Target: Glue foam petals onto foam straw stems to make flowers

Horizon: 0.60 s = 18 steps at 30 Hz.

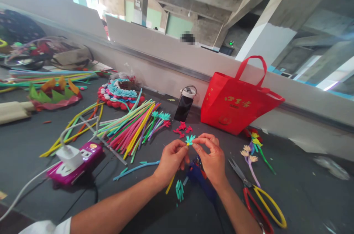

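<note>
Both of my hands meet over the dark table and pinch a small teal pipe-cleaner flower (190,139) with a yellow centre. My left hand (171,160) is closed on its yellow stem, which hangs down below the fist. The fingertips of my right hand (211,158) are pinched on the flower's head. Under my hands lie short teal pieces (179,189) and a dark blue object (197,175). Small red petal pieces (182,129) sit just beyond the flower.
Scissors (257,199) with red and yellow handles lie right of my hands, near finished small flowers (253,151). A red tote bag (239,103) and a dark bottle (186,105) stand at the wall. Coloured pipe cleaners (132,125), a pink power strip (77,160) and craft wreaths lie left.
</note>
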### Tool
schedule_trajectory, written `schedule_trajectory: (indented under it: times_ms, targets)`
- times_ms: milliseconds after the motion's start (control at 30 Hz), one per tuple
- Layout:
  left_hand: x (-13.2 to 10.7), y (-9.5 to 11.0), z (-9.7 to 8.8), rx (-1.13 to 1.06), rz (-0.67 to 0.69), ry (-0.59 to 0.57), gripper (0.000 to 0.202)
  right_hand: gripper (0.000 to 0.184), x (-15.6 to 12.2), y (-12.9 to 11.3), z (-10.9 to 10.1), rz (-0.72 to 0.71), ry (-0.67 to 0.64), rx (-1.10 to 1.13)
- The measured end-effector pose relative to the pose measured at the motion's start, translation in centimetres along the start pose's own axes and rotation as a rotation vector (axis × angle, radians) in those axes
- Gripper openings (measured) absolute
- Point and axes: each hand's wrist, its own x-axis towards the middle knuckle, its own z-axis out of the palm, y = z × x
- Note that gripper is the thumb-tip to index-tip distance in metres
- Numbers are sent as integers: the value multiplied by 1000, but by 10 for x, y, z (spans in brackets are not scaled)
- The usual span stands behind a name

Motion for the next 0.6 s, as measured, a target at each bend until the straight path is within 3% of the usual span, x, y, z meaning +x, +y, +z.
schedule_trajectory:
  times_ms: [600]
  targets:
    - [1, -3, 1, -66, -27, -9, 22, 12, -1, 11, 9, -31, 87, -51]
